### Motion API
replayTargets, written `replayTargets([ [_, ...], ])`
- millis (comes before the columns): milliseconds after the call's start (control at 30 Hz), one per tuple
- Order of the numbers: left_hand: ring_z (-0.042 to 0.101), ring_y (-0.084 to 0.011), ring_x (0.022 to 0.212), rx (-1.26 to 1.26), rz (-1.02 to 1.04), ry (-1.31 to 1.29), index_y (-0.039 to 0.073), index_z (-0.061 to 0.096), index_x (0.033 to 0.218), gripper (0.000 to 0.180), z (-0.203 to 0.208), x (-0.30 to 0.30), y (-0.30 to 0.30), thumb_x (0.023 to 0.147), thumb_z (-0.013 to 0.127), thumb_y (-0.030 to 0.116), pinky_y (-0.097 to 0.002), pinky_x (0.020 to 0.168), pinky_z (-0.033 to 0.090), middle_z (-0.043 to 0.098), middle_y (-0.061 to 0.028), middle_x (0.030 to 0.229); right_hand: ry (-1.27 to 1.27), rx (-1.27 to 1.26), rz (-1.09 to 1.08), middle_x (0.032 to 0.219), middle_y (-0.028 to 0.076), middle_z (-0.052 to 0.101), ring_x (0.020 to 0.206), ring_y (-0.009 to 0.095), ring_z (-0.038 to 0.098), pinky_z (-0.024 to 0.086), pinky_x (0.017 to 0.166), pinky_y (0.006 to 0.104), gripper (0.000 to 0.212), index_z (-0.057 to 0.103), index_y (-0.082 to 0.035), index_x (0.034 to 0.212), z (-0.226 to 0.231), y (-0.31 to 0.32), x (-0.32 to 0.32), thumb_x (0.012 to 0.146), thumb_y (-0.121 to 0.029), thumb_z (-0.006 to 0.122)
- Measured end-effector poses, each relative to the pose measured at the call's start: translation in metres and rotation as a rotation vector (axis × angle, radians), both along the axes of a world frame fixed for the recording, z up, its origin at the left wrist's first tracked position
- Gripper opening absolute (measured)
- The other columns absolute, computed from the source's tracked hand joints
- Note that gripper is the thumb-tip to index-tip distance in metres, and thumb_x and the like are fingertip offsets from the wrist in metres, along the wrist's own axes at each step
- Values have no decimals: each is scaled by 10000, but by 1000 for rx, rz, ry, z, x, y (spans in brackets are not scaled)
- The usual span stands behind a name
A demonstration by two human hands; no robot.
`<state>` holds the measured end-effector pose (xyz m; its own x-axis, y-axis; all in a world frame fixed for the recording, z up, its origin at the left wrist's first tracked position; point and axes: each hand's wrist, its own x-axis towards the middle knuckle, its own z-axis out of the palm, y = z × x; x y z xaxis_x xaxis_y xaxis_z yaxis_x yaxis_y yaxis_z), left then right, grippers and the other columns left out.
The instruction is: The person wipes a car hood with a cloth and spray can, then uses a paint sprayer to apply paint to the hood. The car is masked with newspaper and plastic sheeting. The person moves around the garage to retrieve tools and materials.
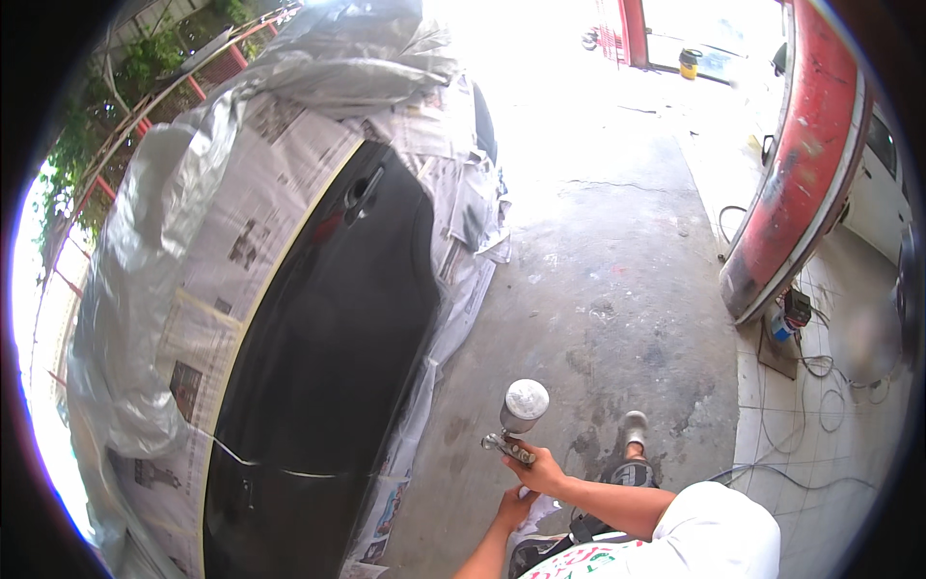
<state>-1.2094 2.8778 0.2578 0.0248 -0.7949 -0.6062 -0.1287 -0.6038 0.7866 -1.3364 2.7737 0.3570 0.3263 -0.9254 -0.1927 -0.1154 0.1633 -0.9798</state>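
My right hand is wrapped round the grip of a metal spray gun, whose cup with a whitish lid stands on top. Just below it, my left hand is closed, near the underside of the gun. A crumpled white cloth or paper shows beside that hand; whether the fingers hold it is hard to see. To my left is a dark car door panel, apart from the gun. Newspaper with a pale tape edge masks the car around it.
Grey plastic sheeting drapes the car. Concrete floor runs alongside. On the right stand a red curved pillar and hoses on white tiles. A yellow-and-black bucket-shaped container is far off. A thin pale line crosses the door.
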Motion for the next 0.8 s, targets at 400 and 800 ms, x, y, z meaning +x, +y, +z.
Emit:
replayTargets([
  [400, 695, -127, 882, -424, -187, -23, 24, 772, 1064, 224, 53, -251, -215, 922, 783, 198, -342, 776, 549, 786, -66, 953, 130, -83, 171, 736, 110, 719, 668, 152, 695, 546, 638, 343, 350, 712, -32, 1166, 87, -189, -269, 984, -329, 745],
  [800, 646, -155, 646, -295, 470, -211, -13, 745, 955, 163, 37, -141, -471, 919, 747, 145, -330, 562, 523, 711, -67, 801, 282, -441, 108, 965, 180, 756, 877, 394, 719, 566, 759, 445, 320, 740, -99, 1185, 118, -506, -430, 946, -310, 768],
])
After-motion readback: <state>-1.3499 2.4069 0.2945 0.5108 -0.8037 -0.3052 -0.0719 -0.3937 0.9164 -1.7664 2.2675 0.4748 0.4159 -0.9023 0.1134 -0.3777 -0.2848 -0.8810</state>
